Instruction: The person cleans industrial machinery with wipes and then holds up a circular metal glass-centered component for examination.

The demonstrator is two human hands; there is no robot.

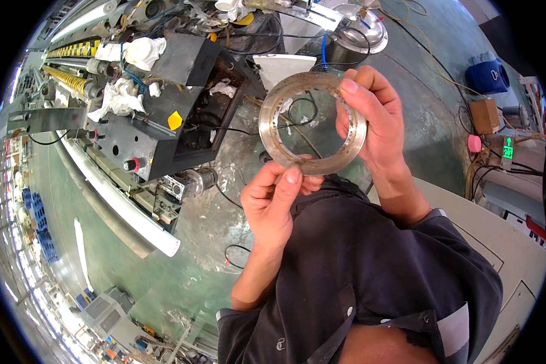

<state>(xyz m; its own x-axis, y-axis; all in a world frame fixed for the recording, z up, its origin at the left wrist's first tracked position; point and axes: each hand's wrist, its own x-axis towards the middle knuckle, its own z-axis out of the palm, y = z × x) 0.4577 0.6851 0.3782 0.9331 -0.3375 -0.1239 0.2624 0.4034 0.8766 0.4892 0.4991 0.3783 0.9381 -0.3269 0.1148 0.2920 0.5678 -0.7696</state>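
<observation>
A round metal ring [273, 136] with a wide flat face and a large open centre is held up in front of me. Brownish stains and pale residue show along its inner edge. My left hand [276, 200] pinches the ring's lower rim, with the thumb on the near face. On the upper right rim, my right hand [376, 112] grips with the thumb over the face and the fingers curled behind. Through the ring's centre I see the floor with a dark cable.
A dark machine housing [145, 142] with an open compartment and white rags [145, 53] stands at the left. A long white roller [133, 209] slants below it. Behind the ring is a steel drum [361, 30]. A blue container [488, 77] and a cardboard box [485, 116] stand right.
</observation>
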